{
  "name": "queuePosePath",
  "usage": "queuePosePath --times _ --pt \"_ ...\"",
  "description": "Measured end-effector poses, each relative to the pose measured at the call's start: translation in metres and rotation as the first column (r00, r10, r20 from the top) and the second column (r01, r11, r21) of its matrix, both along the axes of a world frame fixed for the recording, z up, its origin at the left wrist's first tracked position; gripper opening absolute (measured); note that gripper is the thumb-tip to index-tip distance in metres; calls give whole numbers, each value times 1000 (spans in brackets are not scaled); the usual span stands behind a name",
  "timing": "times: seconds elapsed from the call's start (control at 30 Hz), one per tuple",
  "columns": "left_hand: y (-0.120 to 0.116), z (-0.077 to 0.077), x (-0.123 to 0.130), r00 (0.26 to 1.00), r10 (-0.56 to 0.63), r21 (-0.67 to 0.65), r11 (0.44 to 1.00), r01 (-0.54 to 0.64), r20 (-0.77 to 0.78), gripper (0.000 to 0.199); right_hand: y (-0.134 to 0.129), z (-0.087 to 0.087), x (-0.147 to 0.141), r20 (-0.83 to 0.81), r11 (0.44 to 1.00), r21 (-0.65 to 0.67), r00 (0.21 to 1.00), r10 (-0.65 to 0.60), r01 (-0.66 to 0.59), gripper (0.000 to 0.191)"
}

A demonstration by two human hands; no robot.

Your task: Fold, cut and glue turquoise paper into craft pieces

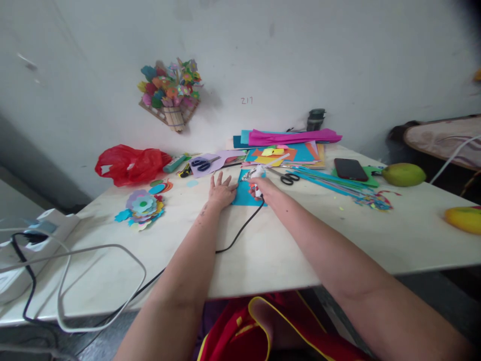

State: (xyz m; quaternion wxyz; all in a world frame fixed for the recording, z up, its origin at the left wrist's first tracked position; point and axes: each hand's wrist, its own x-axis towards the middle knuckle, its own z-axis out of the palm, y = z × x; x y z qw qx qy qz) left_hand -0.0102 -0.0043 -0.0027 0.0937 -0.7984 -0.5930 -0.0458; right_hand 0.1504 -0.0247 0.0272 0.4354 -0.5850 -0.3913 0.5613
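A sheet of blue paper (240, 197) lies on the table in front of me. My left hand (222, 191) rests flat at its left edge, fingers spread. In my right hand (262, 186) is a white glue gun (258, 190), held over the sheet with a glue stick poking up from its back. Its black cord (244, 226) runs down across the table between my arms. The nozzle end is small and partly blurred, so I cannot tell if it touches the paper. Black-handled scissors (289, 178) lie just right of my right hand.
Paper flowers (143, 204), a red plastic bag (131, 164) and dark scissors (201, 164) lie left. Coloured sheets (293, 137) are stacked behind. Blue strips (323, 181), a phone (350, 169) and a green mango (404, 174) sit right. Looping cables (108, 245) hang from a power strip (56, 240).
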Motion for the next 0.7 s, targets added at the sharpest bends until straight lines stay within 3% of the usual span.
queuePosePath --times 0.7 --pt "-3 2 -9 999 -50 -55 997 49 -14 48 -1 -1 0 28 997 19 997 68 -69 17"
